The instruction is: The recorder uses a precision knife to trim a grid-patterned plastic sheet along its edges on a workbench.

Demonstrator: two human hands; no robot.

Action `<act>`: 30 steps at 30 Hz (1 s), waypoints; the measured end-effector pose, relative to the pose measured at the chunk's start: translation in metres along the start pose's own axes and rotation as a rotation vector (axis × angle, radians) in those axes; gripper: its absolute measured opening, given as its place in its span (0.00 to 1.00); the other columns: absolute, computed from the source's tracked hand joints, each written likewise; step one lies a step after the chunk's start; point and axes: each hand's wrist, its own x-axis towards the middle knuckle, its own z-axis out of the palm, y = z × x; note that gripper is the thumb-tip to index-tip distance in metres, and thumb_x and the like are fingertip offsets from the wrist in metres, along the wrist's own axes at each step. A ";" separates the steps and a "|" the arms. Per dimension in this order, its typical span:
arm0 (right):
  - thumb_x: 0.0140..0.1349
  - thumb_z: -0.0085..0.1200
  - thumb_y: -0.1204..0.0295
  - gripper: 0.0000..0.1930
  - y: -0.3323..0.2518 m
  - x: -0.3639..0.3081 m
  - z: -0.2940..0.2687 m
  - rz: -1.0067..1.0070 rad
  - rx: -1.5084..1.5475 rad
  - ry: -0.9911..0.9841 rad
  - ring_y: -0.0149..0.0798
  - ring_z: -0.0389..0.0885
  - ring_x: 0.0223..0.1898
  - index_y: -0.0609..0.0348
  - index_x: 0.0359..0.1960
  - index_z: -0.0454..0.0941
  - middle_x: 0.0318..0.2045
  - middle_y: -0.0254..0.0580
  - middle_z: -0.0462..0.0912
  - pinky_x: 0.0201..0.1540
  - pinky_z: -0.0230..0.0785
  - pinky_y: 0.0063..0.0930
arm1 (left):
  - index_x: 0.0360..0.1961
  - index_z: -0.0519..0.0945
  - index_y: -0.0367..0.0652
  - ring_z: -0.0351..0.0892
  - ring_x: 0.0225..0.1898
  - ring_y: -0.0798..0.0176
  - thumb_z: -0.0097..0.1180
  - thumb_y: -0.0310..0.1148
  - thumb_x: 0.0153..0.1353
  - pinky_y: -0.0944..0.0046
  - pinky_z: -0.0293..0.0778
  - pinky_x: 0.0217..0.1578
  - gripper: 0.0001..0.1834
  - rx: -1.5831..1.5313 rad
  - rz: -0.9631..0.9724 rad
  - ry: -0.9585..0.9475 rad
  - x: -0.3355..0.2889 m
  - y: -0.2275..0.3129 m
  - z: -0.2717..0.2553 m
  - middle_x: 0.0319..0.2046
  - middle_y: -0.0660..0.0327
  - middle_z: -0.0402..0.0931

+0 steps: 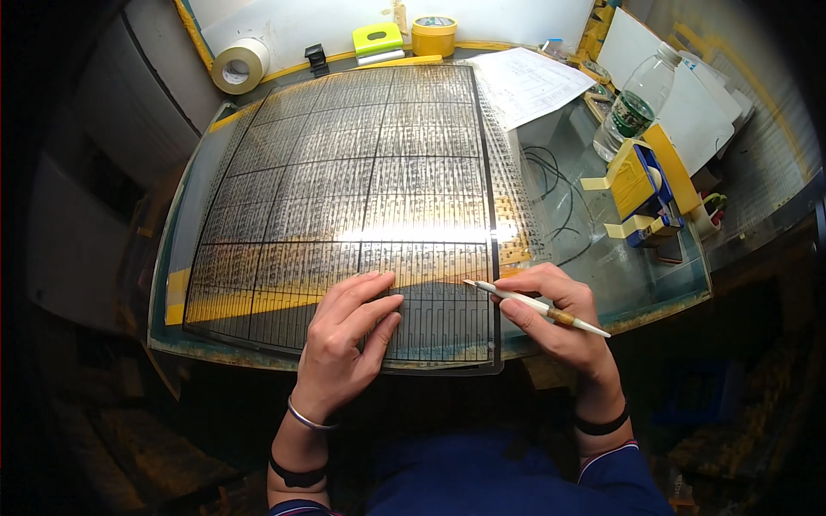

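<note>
A large dark patterned film sheet [318, 193], ruled into panels by black lines, lies over the glass-topped table. On its near middle part rests my left hand [348, 331], fingers bent and apart, holding nothing. Beside the sheet's right edge, my right hand [559, 314] pinches a slim white pen-like tool [538, 306] with a brown band. The tool slants so that its fine pointed tip is over the lower right panels; whether the tip touches the film, I cannot tell. Its exact kind is unclear.
At the back stand a tape roll [241, 66], a lime-green holder [377, 39] and a yellow tub [434, 36]. Printed paper [538, 84] lies behind the sheet's right edge. To the right are a clear bottle [637, 103], a tape dispenser [641, 193] and thin black cable [568, 193].
</note>
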 end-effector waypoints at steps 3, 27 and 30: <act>0.60 0.69 0.75 0.09 -0.004 0.002 -0.001 -0.047 -0.042 -0.036 0.40 0.85 0.39 0.64 0.41 0.88 0.36 0.47 0.88 0.46 0.75 0.31 | 0.44 0.87 0.37 0.80 0.59 0.48 0.66 0.22 0.59 0.52 0.76 0.60 0.11 0.017 0.023 0.009 0.000 -0.001 0.000 0.53 0.52 0.84; 0.59 0.68 0.76 0.04 -0.002 0.001 -0.009 -0.073 0.045 -0.173 0.36 0.82 0.35 0.63 0.32 0.86 0.31 0.42 0.86 0.42 0.73 0.30 | 0.45 0.87 0.38 0.80 0.61 0.48 0.66 0.21 0.60 0.52 0.74 0.62 0.11 -0.001 -0.002 -0.003 0.000 0.001 -0.001 0.54 0.53 0.84; 0.61 0.67 0.76 0.06 -0.001 -0.001 -0.011 -0.005 0.151 -0.200 0.33 0.80 0.32 0.64 0.28 0.83 0.28 0.39 0.84 0.38 0.70 0.27 | 0.44 0.87 0.37 0.80 0.58 0.47 0.66 0.22 0.59 0.52 0.75 0.59 0.10 0.015 0.027 0.011 0.001 0.000 0.000 0.53 0.52 0.84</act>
